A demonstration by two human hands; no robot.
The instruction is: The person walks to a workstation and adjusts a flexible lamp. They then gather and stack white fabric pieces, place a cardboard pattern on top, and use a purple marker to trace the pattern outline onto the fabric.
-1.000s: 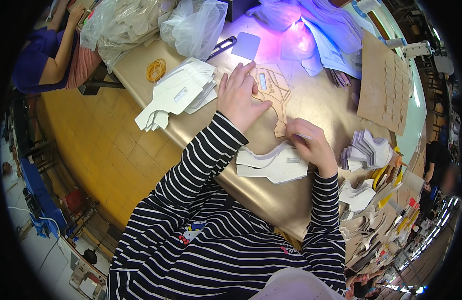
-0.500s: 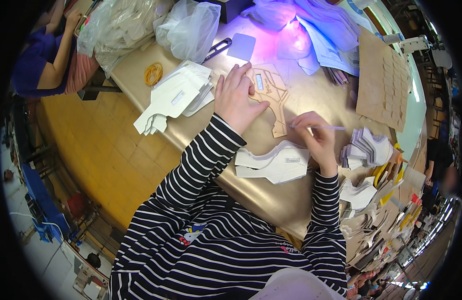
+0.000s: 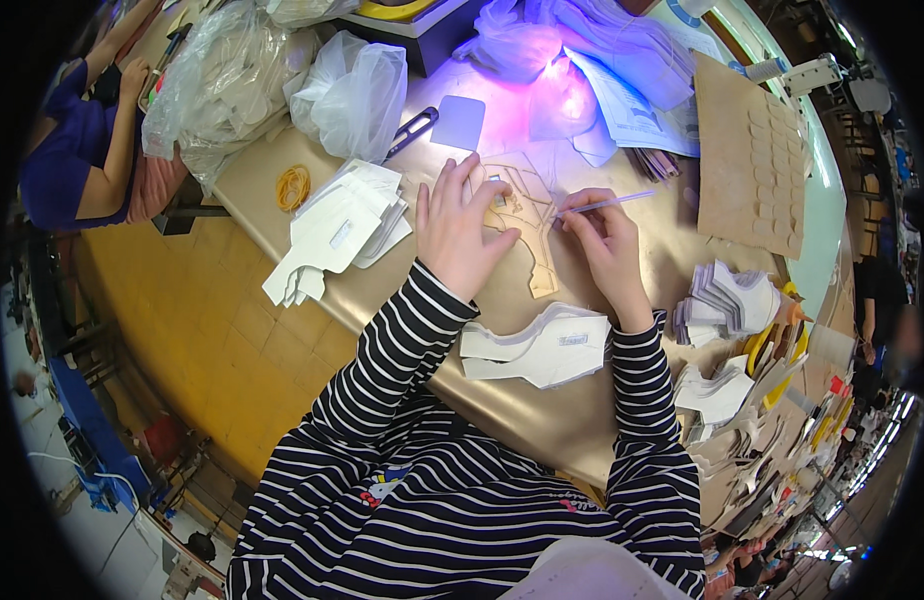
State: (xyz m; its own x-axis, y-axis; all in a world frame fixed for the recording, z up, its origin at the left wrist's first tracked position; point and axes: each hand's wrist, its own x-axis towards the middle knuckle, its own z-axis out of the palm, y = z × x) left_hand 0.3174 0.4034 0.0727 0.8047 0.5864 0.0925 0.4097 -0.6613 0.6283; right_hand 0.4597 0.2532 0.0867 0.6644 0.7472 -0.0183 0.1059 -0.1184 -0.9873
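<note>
Black-and-white striped sleeves (image 3: 402,350), a tan template (image 3: 527,215), white cut pieces (image 3: 542,345), a yellow-brown bench (image 3: 622,400), violet light (image 3: 542,90).

black-and-white striped long sleeves (image 3: 622,400)

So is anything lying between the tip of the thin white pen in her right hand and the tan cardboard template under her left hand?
Nothing visible: the thin white pen already reaches the tan cardboard template's edge.

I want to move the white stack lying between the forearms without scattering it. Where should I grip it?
Probably pinch the stack of white cut pieces at its broad right end, coming from the near table edge. It lies flat and loose, and that end sits beside the right hand.
</note>
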